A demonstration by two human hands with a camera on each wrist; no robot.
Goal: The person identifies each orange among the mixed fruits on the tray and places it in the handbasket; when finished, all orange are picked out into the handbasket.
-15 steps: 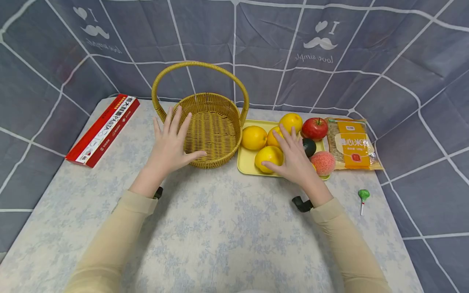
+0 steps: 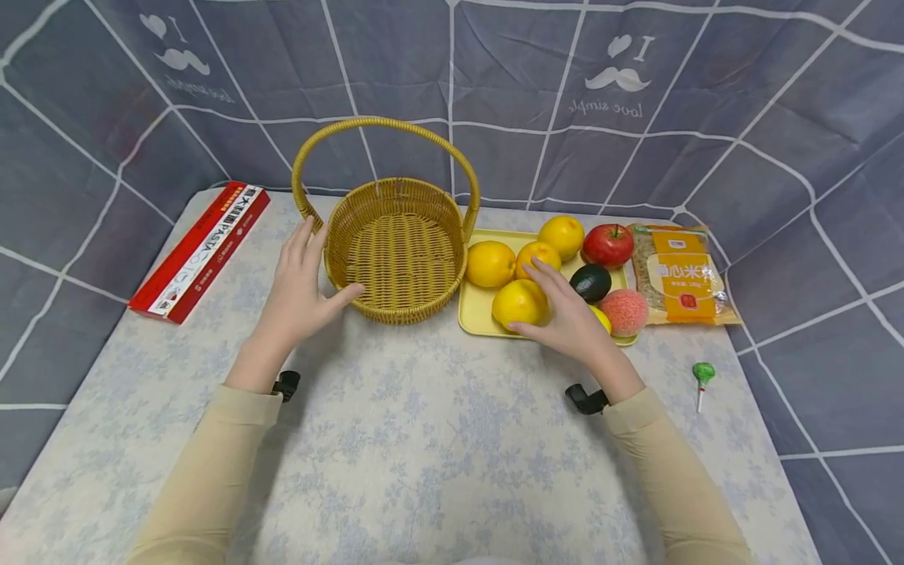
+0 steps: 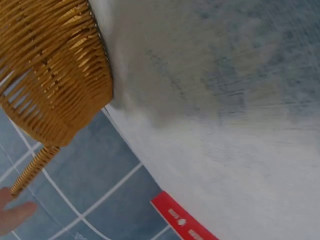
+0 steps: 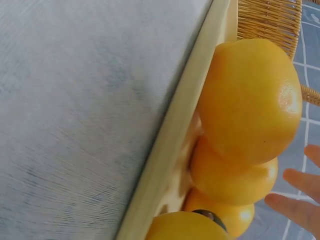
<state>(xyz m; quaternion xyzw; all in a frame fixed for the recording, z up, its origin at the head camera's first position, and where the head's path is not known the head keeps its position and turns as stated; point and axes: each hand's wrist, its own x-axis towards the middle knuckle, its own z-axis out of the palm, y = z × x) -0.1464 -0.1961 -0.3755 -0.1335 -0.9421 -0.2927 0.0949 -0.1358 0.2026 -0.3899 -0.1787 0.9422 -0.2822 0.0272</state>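
My left hand (image 2: pixel 300 286) is at the left side of a woven basket (image 2: pixel 339 271) with a tall arched handle. Its fingers are extended near the foot of the handle, and the thumb points across the basket's front rim. My right hand (image 2: pixel 572 326) hovers at a pale yellow tray (image 2: pixel 475 323), thumb and fingers spread about the front orange-yellow citrus fruit (image 2: pixel 519 304). In the right wrist view, its fingers (image 4: pixel 295 207) stand apart from the large fruit (image 4: pixel 252 100). Several similar fruits, a red apple (image 2: pixel 608 246), an avocado (image 2: pixel 591 282) and a pink fuzzy peach (image 2: pixel 625 312) share the tray.
A red pasta box (image 2: pixel 201 251) lies at the left by the curtain. Right of the tray is a bag of rice noodles (image 2: pixel 681 275), with a green lollipop (image 2: pixel 703 373) in front of it. A grey grid-patterned curtain (image 2: pixel 515 86) surrounds the back and sides of the table.
My left hand has moved left and back, from over the basket to its left side. My right hand has shifted slightly closer around the front citrus fruit, uncovering more of the avocado.
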